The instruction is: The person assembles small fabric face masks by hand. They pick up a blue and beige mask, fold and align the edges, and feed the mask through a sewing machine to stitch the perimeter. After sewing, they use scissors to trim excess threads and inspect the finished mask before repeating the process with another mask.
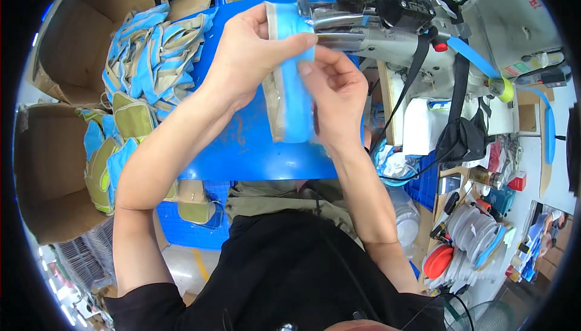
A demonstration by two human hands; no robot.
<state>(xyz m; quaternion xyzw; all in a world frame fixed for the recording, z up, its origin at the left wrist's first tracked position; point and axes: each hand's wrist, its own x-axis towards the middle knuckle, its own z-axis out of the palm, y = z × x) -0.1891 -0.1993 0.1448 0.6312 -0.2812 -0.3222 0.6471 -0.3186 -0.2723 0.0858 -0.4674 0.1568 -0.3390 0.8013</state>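
Observation:
Both my hands grip a blue fabric strip with a beige border (298, 110), held up over the blue work table (236, 140). My left hand (251, 52) is closed on its upper part, thumb lying across the blue face. Pinching the right edge a little lower is my right hand (340, 92), its fingers curled and partly hidden. The strip's top end is close to the metal parts of a sewing machine (342, 28); whether they touch I cannot tell. Its lower end hangs free above the table.
At left, a heap of blue-and-beige fabric pieces (154, 58) lies beside an open cardboard box (109, 10). Green-and-blue pieces (100, 167) fill part of a second box (51, 173). A black motor-like block (405, 4) and hanging black straps (414, 76) are at right.

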